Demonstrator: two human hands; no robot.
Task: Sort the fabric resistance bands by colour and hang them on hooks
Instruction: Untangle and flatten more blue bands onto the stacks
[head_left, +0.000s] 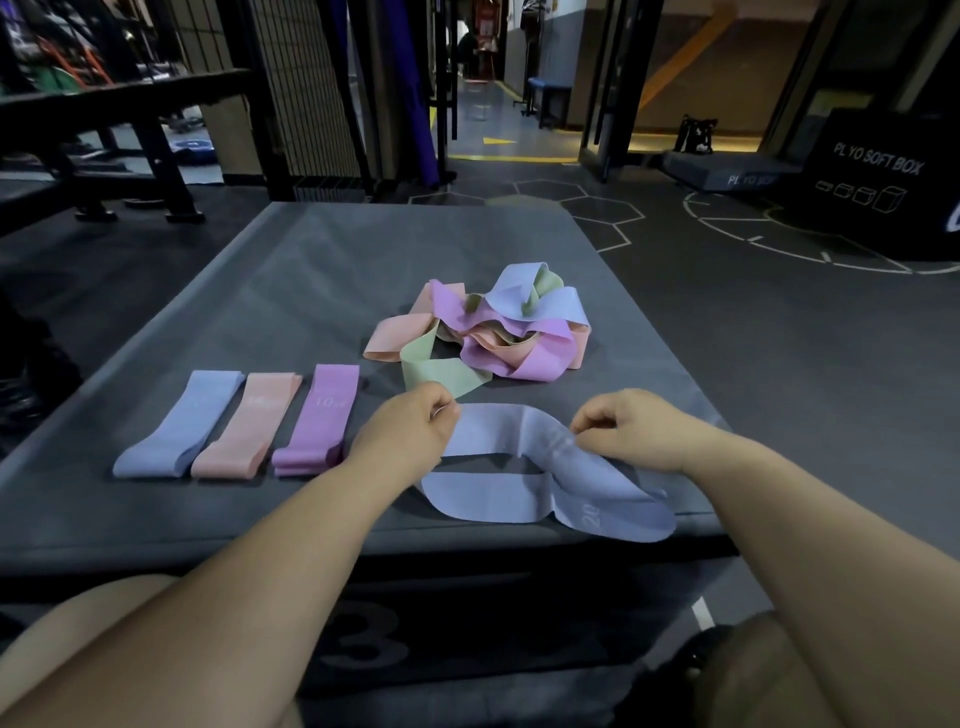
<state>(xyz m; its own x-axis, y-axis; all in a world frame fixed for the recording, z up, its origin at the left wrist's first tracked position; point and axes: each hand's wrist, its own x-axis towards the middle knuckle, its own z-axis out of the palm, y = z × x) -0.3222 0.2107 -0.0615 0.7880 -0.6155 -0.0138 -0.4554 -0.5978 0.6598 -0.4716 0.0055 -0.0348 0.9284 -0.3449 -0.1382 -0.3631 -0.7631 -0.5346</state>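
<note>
Pinching a soft, woven blue band (519, 499) at lower centre, the left hand (410, 431) grips one end and the right hand (623, 431) nips its twisted middle, likely to flatten it for the row (247, 426) at left, where blue, peach and purple loops are folded flat. A tangled pastel pile (488, 332) sits above on the grey padded box (291, 270).

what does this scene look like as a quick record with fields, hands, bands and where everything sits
surface: grey box top
left hand: pinches one end of the held blue band
right hand: pinches the same band further along
held blue band: twisted, marked 20, lying near the front edge
sorted row: flat blue band, peach band, purple band, side by side on the left
tangled pile: peach, purple, green and blue bands, beyond the hands
hooks: none in view
</note>
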